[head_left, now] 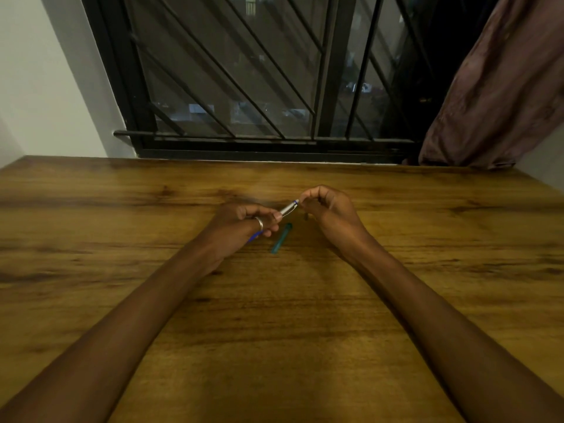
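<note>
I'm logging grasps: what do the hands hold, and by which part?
The left hand grips the pen around its barrel; the right hand pinches its far silver end.

Head cam, fwd/down, table [91, 209] prob. near.

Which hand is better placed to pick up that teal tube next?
Right, probably: the right hand only pinches the pen by its end, while the left hand grips its barrel; the teal tube lies between them.
</note>
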